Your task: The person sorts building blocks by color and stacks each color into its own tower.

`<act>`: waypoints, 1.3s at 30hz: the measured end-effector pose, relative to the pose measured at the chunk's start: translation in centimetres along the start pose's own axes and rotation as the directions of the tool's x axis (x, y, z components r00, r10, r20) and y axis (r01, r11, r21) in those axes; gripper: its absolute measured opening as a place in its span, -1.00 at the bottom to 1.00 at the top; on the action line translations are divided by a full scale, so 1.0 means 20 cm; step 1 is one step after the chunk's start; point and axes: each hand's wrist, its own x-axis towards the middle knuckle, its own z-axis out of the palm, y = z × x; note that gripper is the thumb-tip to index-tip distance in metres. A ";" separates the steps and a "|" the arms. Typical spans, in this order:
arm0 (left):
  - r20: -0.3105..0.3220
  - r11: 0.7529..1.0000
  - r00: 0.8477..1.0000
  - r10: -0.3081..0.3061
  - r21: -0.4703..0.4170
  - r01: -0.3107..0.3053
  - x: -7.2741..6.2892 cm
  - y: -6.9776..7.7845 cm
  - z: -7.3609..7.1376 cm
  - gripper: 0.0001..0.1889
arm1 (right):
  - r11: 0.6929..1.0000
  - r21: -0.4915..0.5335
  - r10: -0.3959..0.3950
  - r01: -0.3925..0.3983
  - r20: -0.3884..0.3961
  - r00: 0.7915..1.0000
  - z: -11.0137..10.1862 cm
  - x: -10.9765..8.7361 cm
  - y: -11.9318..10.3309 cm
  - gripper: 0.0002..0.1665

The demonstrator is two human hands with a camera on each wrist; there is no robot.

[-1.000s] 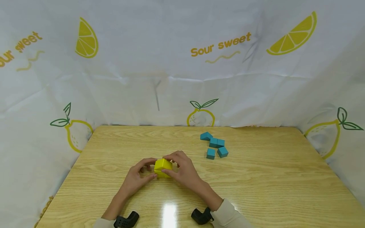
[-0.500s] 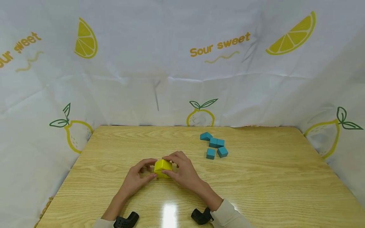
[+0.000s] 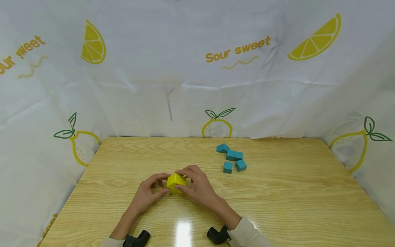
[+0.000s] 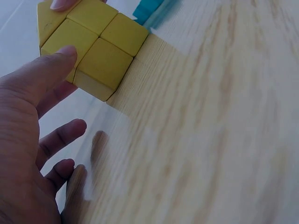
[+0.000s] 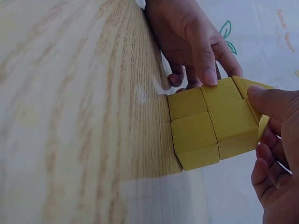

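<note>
Several yellow cubes (image 5: 196, 140) stand on the wooden table in two layers, pressed side by side. On top lies a yellow triangular block (image 4: 48, 23), like a roof. My left hand (image 3: 149, 192) pinches the upper layer of cubes from the left, its thumb on the near face; its other fingers are partly hidden behind. With thumb and fingers my right hand (image 3: 199, 187) holds the triangular block at the top of the stack. In the right wrist view its thumb rests on the triangular block's near face. The stack's far side is hidden.
Beyond the stack to the right lie several loose teal blocks (image 3: 230, 155), one of them wedge-shaped. The wooden table (image 3: 277, 192) reaches back to a white lemon-print cloth (image 3: 148, 109). Each wrist carries a black camera mount (image 3: 218, 235).
Both hands stay at the yellow blocks with hardly any movement. The seam under the triangular block shows less clearly in the head view now. The teal blocks have not moved.
</note>
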 end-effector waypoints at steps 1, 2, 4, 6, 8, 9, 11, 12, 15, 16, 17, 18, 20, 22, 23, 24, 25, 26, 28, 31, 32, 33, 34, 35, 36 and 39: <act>0.001 1.000 1.000 -0.003 0.000 0.003 0.00 0.00 0.00 -0.56 | 1.000 -0.001 0.002 -0.002 0.001 1.000 0.00 0.00 0.00 -0.52; 0.001 1.000 1.000 -0.006 0.000 0.006 0.00 0.00 0.00 -0.56 | 1.000 0.000 0.003 -0.003 0.002 1.000 0.00 0.00 0.00 -0.51; 0.001 1.000 1.000 -0.008 0.000 0.008 0.00 0.00 0.00 -0.56 | 1.000 -0.001 0.006 -0.006 0.002 1.000 0.00 0.00 0.00 -0.51; 0.000 1.000 1.000 -0.006 0.000 0.006 0.00 0.00 0.00 -0.56 | 1.000 -0.003 0.004 -0.004 0.001 1.000 0.00 0.00 -0.01 -0.52; 0.000 1.000 1.000 -0.003 0.001 0.003 0.00 0.00 0.00 -0.56 | 1.000 -0.007 0.001 -0.001 -0.001 1.000 0.00 0.00 -0.01 -0.52; -0.001 1.000 1.000 -0.002 0.001 0.002 0.00 0.00 0.00 -0.56 | 1.000 -0.009 -0.001 0.001 -0.002 1.000 0.00 0.00 -0.01 -0.52; 0.000 1.000 1.000 -0.002 -0.001 0.002 0.00 0.00 0.00 -0.57 | 1.000 -0.014 -0.003 0.003 -0.004 1.000 0.00 0.00 -0.01 -0.52; 0.000 1.000 1.000 -0.003 -0.001 0.003 0.00 0.00 0.00 -0.57 | 1.000 -0.014 -0.004 0.004 -0.006 1.000 0.00 0.00 -0.01 -0.52; -0.001 1.000 1.000 -0.010 -0.002 0.010 0.00 -0.01 0.00 -0.58 | 1.000 -0.013 -0.002 0.002 -0.010 1.000 0.00 0.00 0.00 -0.52; -0.001 1.000 1.000 -0.012 -0.004 0.012 0.00 -0.01 0.00 -0.58 | 1.000 -0.012 -0.001 0.001 -0.011 1.000 0.00 0.00 -0.01 -0.52; -0.001 1.000 1.000 -0.014 -0.003 0.014 0.00 -0.01 0.00 -0.58 | 1.000 -0.013 0.000 0.000 -0.012 1.000 0.00 0.00 0.00 -0.52; -0.001 1.000 1.000 -0.017 -0.004 0.017 0.00 -0.01 0.00 -0.58 | 1.000 -0.012 0.000 0.000 -0.013 1.000 0.00 0.00 -0.01 -0.52; -0.002 1.000 1.000 -0.019 -0.005 0.019 0.00 -0.01 0.01 -0.59 | 1.000 -0.014 0.001 -0.001 -0.013 1.000 0.00 0.00 -0.01 -0.52; -0.003 1.000 1.000 -0.018 -0.006 0.018 0.00 -0.01 0.01 -0.59 | 1.000 -0.018 0.001 -0.002 -0.014 1.000 0.00 0.00 -0.01 -0.52; -0.004 1.000 1.000 -0.017 -0.005 0.017 0.00 -0.01 0.01 -0.59 | 1.000 -0.019 0.002 -0.002 -0.014 1.000 0.00 0.00 -0.01 -0.52; -0.005 1.000 1.000 -0.017 -0.005 0.017 0.00 0.00 0.01 -0.59 | 1.000 -0.020 0.002 -0.002 -0.014 1.000 0.00 0.00 -0.01 -0.52; -0.006 1.000 1.000 -0.018 -0.006 0.018 0.00 0.00 0.01 -0.59 | 1.000 -0.021 0.003 -0.003 -0.014 1.000 0.00 0.00 -0.01 -0.52; -0.007 1.000 1.000 -0.020 -0.007 0.019 0.00 0.00 0.01 -0.60 | 1.000 -0.023 0.004 -0.005 -0.013 1.000 0.00 0.00 -0.01 -0.52; -0.010 1.000 1.000 -0.022 -0.007 0.022 0.00 -0.01 0.00 -0.60 | 1.000 -0.025 0.004 -0.005 -0.012 1.000 0.01 0.00 -0.01 -0.52; -0.012 1.000 1.000 -0.022 -0.008 0.022 0.00 -0.01 0.00 -0.61 | 1.000 -0.030 0.003 -0.003 -0.013 1.000 0.01 0.00 -0.01 -0.52; -0.013 1.000 1.000 -0.020 -0.006 0.019 0.00 -0.01 0.00 -0.61 | 0.999 -0.032 0.002 -0.003 -0.015 1.000 0.01 0.00 -0.01 -0.52; -0.013 1.000 1.000 -0.017 -0.004 0.017 0.00 -0.01 0.00 -0.61 | 0.999 -0.033 0.001 -0.001 -0.017 1.000 0.01 0.00 -0.01 -0.52; -0.012 1.000 1.000 -0.016 -0.005 0.015 0.00 -0.01 0.00 -0.61 | 0.999 -0.035 0.000 -0.001 -0.018 1.000 0.01 0.00 -0.01 -0.52; -0.012 1.000 1.000 -0.014 -0.004 0.014 0.00 -0.01 0.00 -0.61 | 0.999 -0.037 0.001 -0.001 -0.020 1.000 0.01 0.00 -0.01 -0.52; -0.011 1.000 1.000 -0.014 -0.003 0.014 0.00 -0.01 0.00 -0.61 | 0.999 -0.039 0.001 -0.002 -0.021 1.000 0.01 0.00 -0.01 -0.52; -0.010 1.000 1.000 -0.015 -0.001 0.015 0.00 -0.02 0.01 -0.61 | 0.999 -0.043 0.005 -0.006 -0.018 1.000 0.01 0.00 -0.01 -0.52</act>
